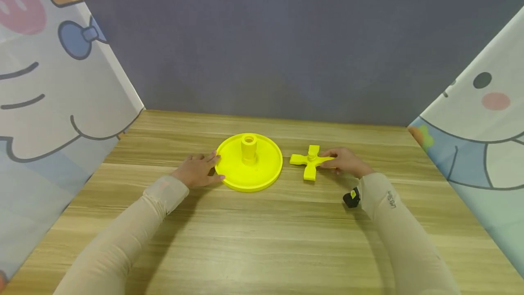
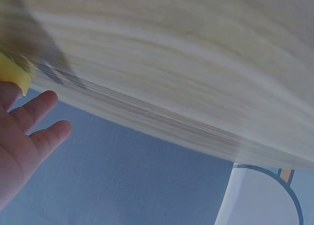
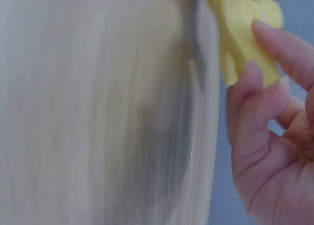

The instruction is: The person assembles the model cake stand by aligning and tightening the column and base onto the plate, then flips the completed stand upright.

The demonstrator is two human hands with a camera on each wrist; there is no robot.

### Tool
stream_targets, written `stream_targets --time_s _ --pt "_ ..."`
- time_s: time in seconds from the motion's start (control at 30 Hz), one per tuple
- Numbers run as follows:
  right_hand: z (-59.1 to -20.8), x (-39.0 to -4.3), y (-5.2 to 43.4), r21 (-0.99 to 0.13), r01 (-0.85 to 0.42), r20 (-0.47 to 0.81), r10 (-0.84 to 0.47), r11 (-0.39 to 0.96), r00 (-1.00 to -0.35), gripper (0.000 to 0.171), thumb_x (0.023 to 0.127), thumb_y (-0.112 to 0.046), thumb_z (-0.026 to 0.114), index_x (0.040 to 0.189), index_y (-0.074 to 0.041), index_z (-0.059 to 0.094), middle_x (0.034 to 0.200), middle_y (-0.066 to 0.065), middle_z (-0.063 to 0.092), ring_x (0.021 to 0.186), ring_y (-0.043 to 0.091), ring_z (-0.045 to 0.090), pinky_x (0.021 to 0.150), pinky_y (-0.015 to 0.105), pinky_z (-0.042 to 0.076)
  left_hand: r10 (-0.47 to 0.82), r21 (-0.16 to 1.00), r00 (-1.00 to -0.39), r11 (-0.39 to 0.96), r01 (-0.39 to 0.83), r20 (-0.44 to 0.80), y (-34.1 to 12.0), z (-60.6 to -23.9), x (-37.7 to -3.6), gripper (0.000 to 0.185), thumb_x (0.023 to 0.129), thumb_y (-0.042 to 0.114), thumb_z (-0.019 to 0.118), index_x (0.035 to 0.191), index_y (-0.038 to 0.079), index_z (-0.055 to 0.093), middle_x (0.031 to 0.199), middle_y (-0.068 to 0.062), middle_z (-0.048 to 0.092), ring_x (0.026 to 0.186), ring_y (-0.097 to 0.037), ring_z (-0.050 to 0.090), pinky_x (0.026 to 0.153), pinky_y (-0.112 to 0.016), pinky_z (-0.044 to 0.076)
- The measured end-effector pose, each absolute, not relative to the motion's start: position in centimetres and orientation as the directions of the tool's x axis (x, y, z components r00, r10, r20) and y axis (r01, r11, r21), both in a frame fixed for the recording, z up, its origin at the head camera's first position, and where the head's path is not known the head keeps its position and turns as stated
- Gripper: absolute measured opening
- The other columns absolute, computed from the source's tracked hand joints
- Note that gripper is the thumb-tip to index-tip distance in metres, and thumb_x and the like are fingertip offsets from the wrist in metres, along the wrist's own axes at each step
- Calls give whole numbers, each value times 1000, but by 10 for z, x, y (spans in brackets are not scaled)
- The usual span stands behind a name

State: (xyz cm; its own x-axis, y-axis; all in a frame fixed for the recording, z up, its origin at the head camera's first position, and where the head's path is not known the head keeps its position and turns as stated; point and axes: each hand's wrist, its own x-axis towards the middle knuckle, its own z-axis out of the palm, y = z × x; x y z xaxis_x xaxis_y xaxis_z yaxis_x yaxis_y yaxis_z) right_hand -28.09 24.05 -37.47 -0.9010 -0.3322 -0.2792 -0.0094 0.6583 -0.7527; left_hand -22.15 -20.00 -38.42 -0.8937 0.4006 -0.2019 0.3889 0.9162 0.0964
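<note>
Right of centre, the right hand (image 1: 347,161) pinched the yellow cross (image 1: 311,160) one-sidedly, perhaps risking tilt; the left hand (image 1: 197,170), uncurled, touched the round base (image 1: 268,167).

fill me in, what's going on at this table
A person is handling two yellow pieces. The left hand touches the rim of a round base with a hollow post standing in its middle. The right hand pinches one arm of a cross-shaped piece, to the right of the base. The two pieces are apart.
</note>
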Motion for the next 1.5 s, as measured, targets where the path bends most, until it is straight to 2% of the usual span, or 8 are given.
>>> stream_targets --time_s 0.13,0.33,0.5,0.8,0.93,1.17,1.33,1.5 --pt "-373 -279 242 -853 140 -342 -336 504 -878 56 90 -6 65 139 10 41 82 7 60 60 9 53 57 22 50 397 106 -893 918 382 -211 -201 -385 -222 79 96 55 44 149 0 28 154 -20 24 130 -50 34 105 -66 22" --pt "-374 -277 240 -913 238 -349 -331 331 -877 59 92 5 58 143 12 31 93 3 63 76 10 66 71 22 55 396 125 -894 918 377 -209 -202 -383 -222 78 96 55 46 149 0 29 154 -20 24 131 -50 33 106 -66 21" --pt "-380 -273 234 -947 279 -317 -331 156 -889 58 93 10 52 144 14 25 93 0 64 83 11 68 79 25 54 392 119 -896 919 375 -209 -204 -385 -222 79 95 56 45 149 0 30 154 -20 24 131 -49 34 106 -65 21" --pt "-388 -272 218 -950 311 -294 -269 -18 -917 56 93 12 50 143 15 25 93 3 63 83 13 68 82 25 53 392 125 -898 919 373 -199 -205 -388 -222 78 96 56 45 149 1 30 154 -19 25 131 -49 33 105 -66 22" --pt "-387 -274 208 -952 287 -256 -237 -107 -937 56 92 13 50 143 15 25 91 2 64 83 13 68 80 24 54 391 126 -900 919 372 -194 -204 -388 -222 78 96 56 45 149 1 29 154 -19 25 131 -49 34 105 -65 22" --pt "-380 -277 193 -964 190 -163 -153 -185 -975 57 90 17 49 142 16 25 86 1 64 77 13 69 75 21 54 405 138 -894 913 384 -190 -203 -383 -220 77 96 53 46 148 -2 30 153 -22 25 129 -51 35 103 -67 24" --pt "-375 -277 180 -970 144 -142 -22 -197 -990 56 88 16 54 139 15 32 85 -2 64 72 9 68 72 20 55 406 137 -892 913 385 -197 -202 -381 -220 77 96 53 46 148 -2 30 153 -22 24 129 -51 35 104 -67 23" --pt "-373 -277 166 -991 105 -113 99 -89 -989 53 86 12 61 136 12 43 93 2 62 68 4 65 76 22 54 410 138 -888 911 388 -210 -200 -380 -221 78 96 54 45 148 -2 28 154 -21 23 130 -51 34 104 -67 23"
